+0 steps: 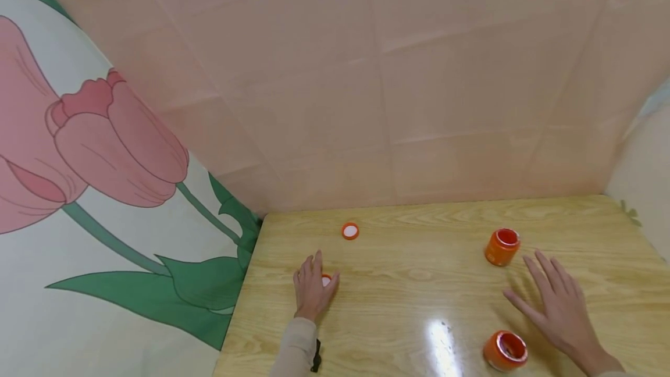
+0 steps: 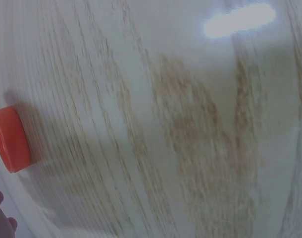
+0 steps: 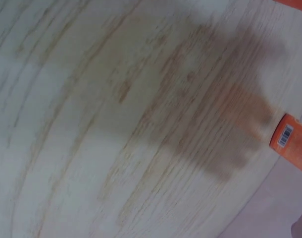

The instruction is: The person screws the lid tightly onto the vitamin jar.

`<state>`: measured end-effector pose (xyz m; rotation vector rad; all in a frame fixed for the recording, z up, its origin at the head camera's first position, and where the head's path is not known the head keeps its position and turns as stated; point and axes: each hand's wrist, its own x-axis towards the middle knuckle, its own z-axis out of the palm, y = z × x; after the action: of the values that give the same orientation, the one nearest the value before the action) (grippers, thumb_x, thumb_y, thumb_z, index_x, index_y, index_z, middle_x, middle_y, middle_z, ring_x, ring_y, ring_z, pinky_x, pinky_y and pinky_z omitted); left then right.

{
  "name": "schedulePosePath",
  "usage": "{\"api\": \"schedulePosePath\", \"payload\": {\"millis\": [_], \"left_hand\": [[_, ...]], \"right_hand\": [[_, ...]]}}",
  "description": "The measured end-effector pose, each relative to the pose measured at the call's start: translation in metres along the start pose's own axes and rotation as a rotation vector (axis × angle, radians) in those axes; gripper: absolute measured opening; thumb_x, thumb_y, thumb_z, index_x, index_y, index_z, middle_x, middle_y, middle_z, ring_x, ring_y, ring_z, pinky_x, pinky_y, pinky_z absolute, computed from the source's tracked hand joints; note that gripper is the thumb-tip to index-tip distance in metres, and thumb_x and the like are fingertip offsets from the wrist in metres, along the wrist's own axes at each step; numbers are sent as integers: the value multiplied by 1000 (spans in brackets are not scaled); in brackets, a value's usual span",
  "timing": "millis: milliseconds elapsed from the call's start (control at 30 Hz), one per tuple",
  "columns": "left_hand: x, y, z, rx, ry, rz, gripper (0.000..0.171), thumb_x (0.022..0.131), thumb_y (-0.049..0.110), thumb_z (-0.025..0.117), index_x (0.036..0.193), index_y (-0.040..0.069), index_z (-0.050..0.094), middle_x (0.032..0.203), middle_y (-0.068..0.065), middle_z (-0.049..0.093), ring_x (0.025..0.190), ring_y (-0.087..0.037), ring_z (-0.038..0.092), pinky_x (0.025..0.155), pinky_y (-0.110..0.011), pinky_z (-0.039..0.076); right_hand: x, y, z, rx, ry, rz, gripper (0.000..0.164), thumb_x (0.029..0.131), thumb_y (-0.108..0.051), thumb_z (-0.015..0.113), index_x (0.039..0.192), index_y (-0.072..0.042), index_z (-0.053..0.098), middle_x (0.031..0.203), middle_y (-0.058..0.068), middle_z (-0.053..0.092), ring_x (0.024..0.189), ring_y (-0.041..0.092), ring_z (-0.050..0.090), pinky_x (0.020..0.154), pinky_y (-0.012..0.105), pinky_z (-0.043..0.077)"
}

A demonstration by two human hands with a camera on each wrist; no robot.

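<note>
My left hand (image 1: 314, 290) is over a small red-orange lid (image 1: 327, 280) with a white inside, which shows between thumb and fingers, partly hidden. Its fingers are spread and fairly straight. In the left wrist view a red-orange lid (image 2: 15, 139) stands out at the left edge, fingertips (image 2: 0, 218) below it. To the right, my right hand (image 1: 562, 307) hovers above the table with fingers apart, holding nothing. Just beyond its fingertips is an uncapped orange jar (image 1: 499, 251); a second uncapped jar (image 1: 497, 354) stands nearer me. The right wrist view catches a barcoded orange jar (image 3: 295, 144).
Farther back on the wood-grain table (image 1: 408, 260) lies another red-orange lid (image 1: 350, 231), white inside up. A pinkish cloth backdrop (image 1: 392, 103) rises along the rear edge. On the left hangs a sheet printed with tulips (image 1: 120, 144).
</note>
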<state>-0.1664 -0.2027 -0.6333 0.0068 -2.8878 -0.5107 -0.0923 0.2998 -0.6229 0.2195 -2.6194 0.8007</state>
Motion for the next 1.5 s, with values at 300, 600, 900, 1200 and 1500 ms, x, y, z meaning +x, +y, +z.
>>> {"api": "schedulePosePath", "payload": {"millis": [300,600,900,1200,1500], "left_hand": [[-5,-3,0,-55,38,23,75,86,43,71,148,13,42,138,-19,51,126,-38,51,104,-58,35],[-7,-11,4,-99,9,11,74,85,40,72,148,14,42,139,-17,51,129,-34,49,106,-55,33],[-12,-19,5,-107,13,48,72,85,42,73,144,11,46,135,-16,52,125,-33,50,101,-54,36],[-14,-21,8,-123,-22,35,67,84,42,73,140,14,50,135,-13,54,125,-32,51,101,-52,34],[-19,-14,6,-128,-10,37,62,83,34,75,136,10,55,126,-11,61,118,-30,55,99,-52,36]], "right_hand": [[-17,-1,5,44,20,3,85,84,-33,73,154,-8,33,163,22,21,148,51,14,118,68,-1],[-30,-3,6,52,18,18,82,86,-32,72,153,-5,33,159,27,25,148,52,13,116,71,1],[-46,-3,9,58,37,21,83,83,-26,74,153,-8,34,157,28,29,147,52,17,119,65,-1],[-56,-6,9,26,-68,106,84,90,-30,69,157,-6,24,162,27,17,150,48,6,119,61,-12],[-65,1,13,58,19,-32,81,85,-22,74,153,-6,34,159,27,27,153,34,14,125,35,-7]]}}
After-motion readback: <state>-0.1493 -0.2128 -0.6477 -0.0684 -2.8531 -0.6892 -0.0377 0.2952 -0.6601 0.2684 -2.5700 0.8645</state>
